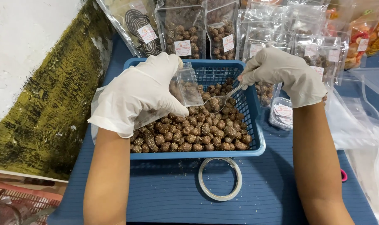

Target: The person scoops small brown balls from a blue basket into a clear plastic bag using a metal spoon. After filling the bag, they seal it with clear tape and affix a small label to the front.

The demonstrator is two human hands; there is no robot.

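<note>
Left hand [141, 93], in a white glove, sits left of centre in the frame, fingers curled and pinching a small clear pouch [188, 88] by its side, mouth tilted toward the right. The pouch already holds a few brown sesame-coated balls; it hangs over the upper middle of the blue basket [256, 125]. Thumb is pressed on the front face of the pouch, the other fingers wrapped behind; they are not spread.

Right hand [281, 75], also gloved, is at upper right of centre, fingers closed together around the handle of a metal spoon [222, 100]. The spoon slopes down and left, bowl loaded with one or two balls, just beside the pouch mouth, not clearly touching it.

The basket is at frame centre on the blue ribbed bench [168, 196], filled with a heap of brown balls [197, 133] mostly along its lower half. A roll of clear tape [220, 179] lies flat on the bench just below the basket's front rim.

Filled, labelled clear bags [181, 29] stand in a row along the top of the frame. Empty clear pouches [356, 121] pile up at the right edge. A painted wall [39, 91] fills the left side.
</note>
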